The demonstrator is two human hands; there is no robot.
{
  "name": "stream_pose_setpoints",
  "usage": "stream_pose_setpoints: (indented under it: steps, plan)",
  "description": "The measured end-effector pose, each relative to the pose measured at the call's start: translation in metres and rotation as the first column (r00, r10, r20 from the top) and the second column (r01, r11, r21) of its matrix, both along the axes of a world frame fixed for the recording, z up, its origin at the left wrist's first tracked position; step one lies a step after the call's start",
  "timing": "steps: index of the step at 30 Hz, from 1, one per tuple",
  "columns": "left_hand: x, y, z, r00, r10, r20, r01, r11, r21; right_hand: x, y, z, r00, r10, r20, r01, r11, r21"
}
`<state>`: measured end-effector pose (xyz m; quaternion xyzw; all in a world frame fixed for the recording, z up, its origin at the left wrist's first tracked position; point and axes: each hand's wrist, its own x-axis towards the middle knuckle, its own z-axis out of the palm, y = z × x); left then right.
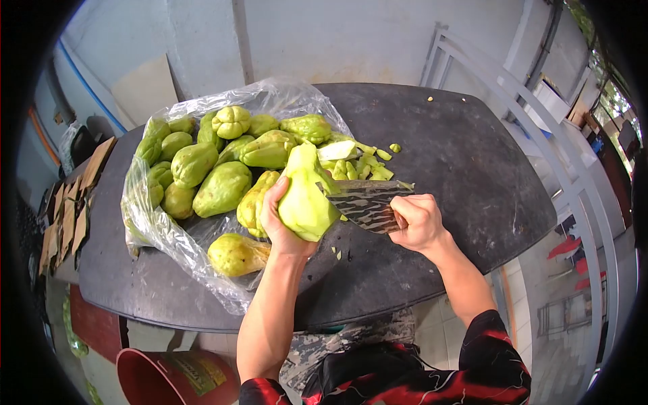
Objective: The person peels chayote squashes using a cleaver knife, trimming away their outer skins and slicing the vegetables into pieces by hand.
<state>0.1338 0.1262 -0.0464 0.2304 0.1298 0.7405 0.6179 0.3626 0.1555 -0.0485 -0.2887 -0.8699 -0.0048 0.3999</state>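
Observation:
My left hand [287, 229] is wrapped round a partly peeled chayote [307, 202], its pale green flesh bare on most of the side I see. The fist of my right hand [420, 221] grips the handle of a wide-bladed knife [364, 202]. That blade reaches left, and its end meets the right side of the chayote. Behind lies a heap of unpeeled chayotes [223, 189] on a clear plastic bag [158, 223]. Green peelings [371, 167] and a pale peeled piece [337, 150] rest just beyond the knife. One yellowish chayote [236, 255] sits near my left wrist.
All this is on a dark table [466, 155] with rounded corners. Below its front edge stands a red bucket [145, 378]. A grey metal railing [540, 108] runs along the right, and folded cardboard [71, 209] leans at the left.

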Motion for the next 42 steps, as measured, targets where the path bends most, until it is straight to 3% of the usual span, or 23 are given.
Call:
stream_pose_setpoints:
  steps: [3,5,8,15,17,21,22,24,27,29,34,35,37,39,42]
  plan:
    - [-0.001,0.000,-0.003,0.997,-0.046,-0.065,0.051,0.996,0.069,-0.003,-0.003,0.003,0.997,0.071,-0.022,-0.070,0.997,0.042]
    - [0.006,0.001,-0.006,0.994,-0.029,-0.105,0.026,0.999,-0.026,-0.004,-0.003,0.002,0.996,0.080,-0.027,-0.078,0.996,0.042]
    - [0.008,-0.004,0.001,0.997,0.004,-0.081,-0.011,0.997,-0.078,-0.002,0.005,-0.007,0.998,-0.048,-0.040,0.046,0.998,-0.034]
    - [0.011,-0.004,-0.001,0.991,-0.063,-0.118,0.059,0.998,-0.037,-0.005,-0.003,0.002,1.000,0.005,-0.016,-0.004,1.000,0.024]
    - [0.010,-0.005,-0.004,0.991,-0.086,-0.101,0.076,0.992,-0.099,-0.006,0.006,-0.004,0.991,-0.116,-0.058,0.117,0.993,0.003]
    - [0.007,-0.003,-0.007,0.982,-0.175,-0.077,0.172,0.984,-0.040,-0.002,0.007,-0.005,0.992,-0.095,-0.084,0.097,0.995,0.026]
    - [0.009,-0.001,-0.006,0.990,-0.073,-0.119,0.061,0.993,-0.097,-0.003,0.005,-0.003,0.995,-0.079,-0.064,0.079,0.997,0.001]
    - [0.012,-0.002,-0.002,0.990,-0.081,-0.116,0.068,0.992,-0.107,-0.005,0.009,-0.005,0.991,-0.118,-0.057,0.115,0.992,-0.045]
    - [0.009,0.001,-0.010,0.980,-0.177,-0.089,0.167,0.979,-0.113,0.000,0.016,-0.005,0.961,-0.274,0.024,0.271,0.930,-0.248]
    - [0.007,0.001,-0.008,0.966,-0.247,-0.073,0.249,0.969,0.012,0.008,0.018,-0.007,0.953,-0.304,0.014,0.294,0.906,-0.304]
    - [0.009,0.008,-0.002,0.956,-0.214,0.201,0.237,0.967,-0.096,0.002,0.012,-0.006,0.965,-0.263,-0.017,0.244,0.916,-0.318]
    - [0.007,0.007,-0.001,0.957,-0.211,0.200,0.233,0.967,-0.097,0.002,0.010,-0.006,0.974,-0.223,-0.037,0.200,0.929,-0.313]
    - [0.006,0.006,0.004,0.960,-0.104,0.261,0.156,0.970,-0.187,0.002,0.007,-0.006,0.998,-0.062,-0.002,0.061,0.995,-0.073]
    - [0.005,0.009,-0.004,0.964,-0.126,0.233,0.163,0.976,-0.145,-0.004,0.003,-0.004,0.998,0.058,-0.003,-0.057,0.995,0.087]
    - [0.007,0.004,-0.003,0.981,-0.153,0.116,0.172,0.968,-0.182,-0.015,-0.005,-0.005,0.995,0.099,-0.001,-0.096,0.973,0.210]
